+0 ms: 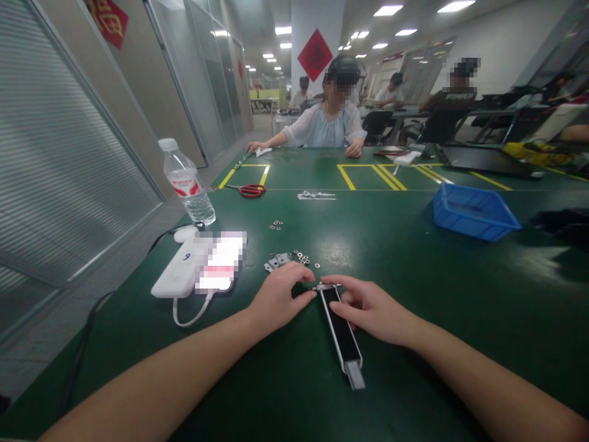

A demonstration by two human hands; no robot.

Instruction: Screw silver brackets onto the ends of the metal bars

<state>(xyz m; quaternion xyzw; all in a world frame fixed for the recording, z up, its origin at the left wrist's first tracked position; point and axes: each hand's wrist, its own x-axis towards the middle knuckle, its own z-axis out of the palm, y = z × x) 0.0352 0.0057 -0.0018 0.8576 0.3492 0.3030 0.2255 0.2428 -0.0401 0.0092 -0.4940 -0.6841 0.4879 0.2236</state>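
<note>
Black rail (341, 334), silver-edged, lying flat | left hand (278, 298), right hand (370, 307): pinching its far end

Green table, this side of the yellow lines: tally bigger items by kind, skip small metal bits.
Clear plastic water bottle: 1
Red-handled scissors: 1
Blue plastic bin: 1
White power bank: 1
Phone: 1
Black-and-silver metal rail: 1
Dark bundle: 1
Total: 7

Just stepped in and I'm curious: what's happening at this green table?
A person at the green table works on a long black rail lying flat. The left hand pinches a small metal fitting at its far end; the right hand rests against the rail beside it. Loose washers and small hinges lie just beyond. Another person sits across.
</note>
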